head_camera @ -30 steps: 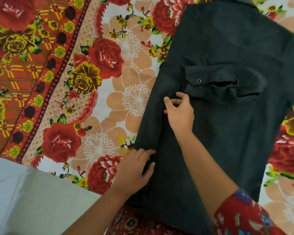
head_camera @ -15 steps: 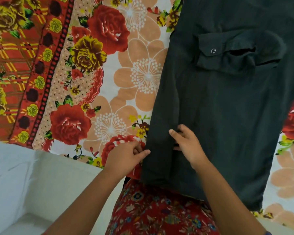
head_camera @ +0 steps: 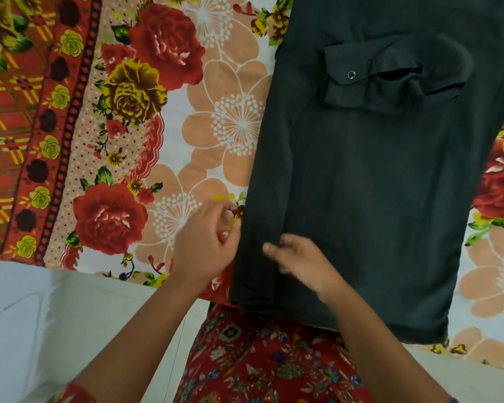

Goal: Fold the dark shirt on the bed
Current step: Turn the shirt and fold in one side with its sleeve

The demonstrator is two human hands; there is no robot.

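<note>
On dark shirt (head_camera: 376, 199), right hand (head_camera: 300, 260) palm-down

We see a bedsheet (head_camera: 230, 126) printed with red and yellow roses and peach blooms on white, spreading beyond and left of the fingers (head_camera: 213, 219) of the left hand (head_camera: 204, 245). Its red patterned border (head_camera: 56, 141) runs farther left. Nearer than the fingers lies a pale white surface (head_camera: 56, 315). The light is soft and even.

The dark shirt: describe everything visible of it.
The dark shirt is charcoal, woven-looking cloth, lying flat on the floral bedsheet, hem towards the person, its left side folded in. A crumpled cuff with a metal snap lies across its upper part. The right hand rests on its lower left area, the left hand at its left edge; both are blurred, grips unclear.
</note>
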